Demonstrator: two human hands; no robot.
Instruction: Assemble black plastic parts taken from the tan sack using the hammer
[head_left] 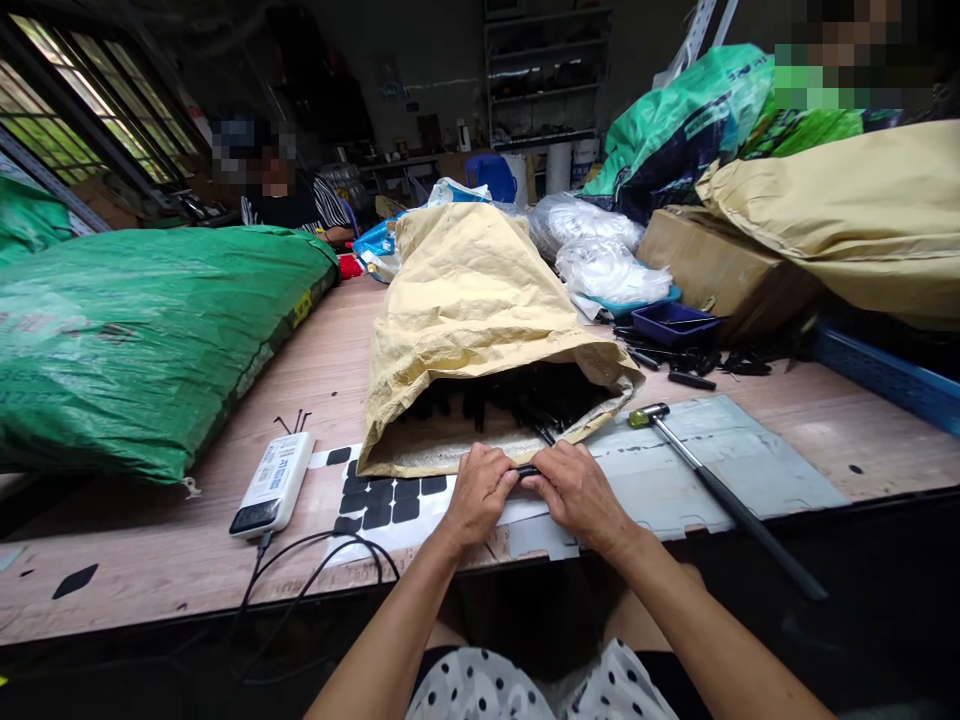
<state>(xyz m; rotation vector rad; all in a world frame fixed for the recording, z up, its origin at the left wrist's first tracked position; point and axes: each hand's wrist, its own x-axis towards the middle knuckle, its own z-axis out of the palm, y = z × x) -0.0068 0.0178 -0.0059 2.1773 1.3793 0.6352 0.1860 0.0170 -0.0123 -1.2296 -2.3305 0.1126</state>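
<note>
Both my left hand (480,492) and my right hand (576,492) are closed on one small black rod-like piece (526,471), thumbs and fingers pinching it from either end. Most of the piece is hidden by my fingers. Just beyond my hands lies a tan paper sack (472,290), its mouth facing me, with many black pieces (480,405) inside. A sheet of black rounded-square stickers (394,500) is partly under the sack, left of my left hand. To the right of my right hand, a hammer (705,470) rests on a grey sheet (765,455).
A white power bank (274,485) with a black cable stands left, near a bulging green sack (142,350). Loose black pieces (694,380), a purple tray (675,325), a cardboard box (720,265) and a blue crate (892,375) are at right. A person (296,210) sits across the table.
</note>
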